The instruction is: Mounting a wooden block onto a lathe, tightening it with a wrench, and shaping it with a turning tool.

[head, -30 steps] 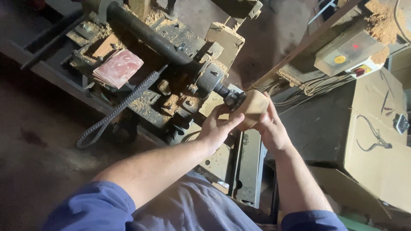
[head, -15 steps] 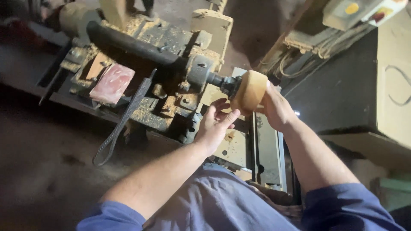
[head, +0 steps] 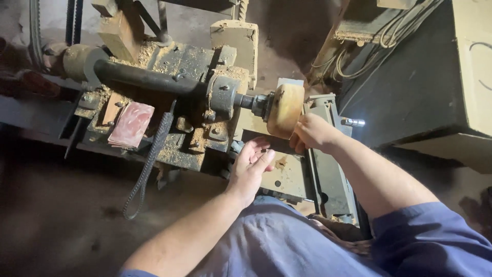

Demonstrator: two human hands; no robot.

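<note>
Lathe (head: 205, 97), old and sawdust-caked, seen from above; person in blue sleeves stands at 6 o'clock of it.

Wooden disc (head: 285, 110), pale yellow, round, sits on the spindle end (head: 259, 104) at the right of the headstock, near frame centre, slightly toward 1 o'clock. Its flat face points right, edge toward camera.

Right hand (head: 310, 133) at 4 o'clock of the disc, fingers curled and pressed against the disc's lower right edge. Whether anything sits between fingers and wood: cannot tell, contact spot is hidden by the knuckles.

Left hand (head: 251, 166) at 7 o'clock of the disc, just below it and not touching. Palm up, fingers loosely spread and slightly curved, holding nothing. It hovers over the grey metal bed plate (head: 287, 177).

Black shaft (head: 148, 79) runs from 9 o'clock into the headstock housing. Reddish sheet of sandpaper (head: 130, 124) lies on the machine base at 9 o'clock of the hands, well apart from them. Toothed drive belt (head: 148, 161) hangs down from the base toward 7 o'clock. Wood block (head: 120, 31) at 11 o'clock. Dark cabinet (head: 410, 87) with cables at 2 o'clock. Bare floor (head: 56, 205) at 8 o'clock.
</note>
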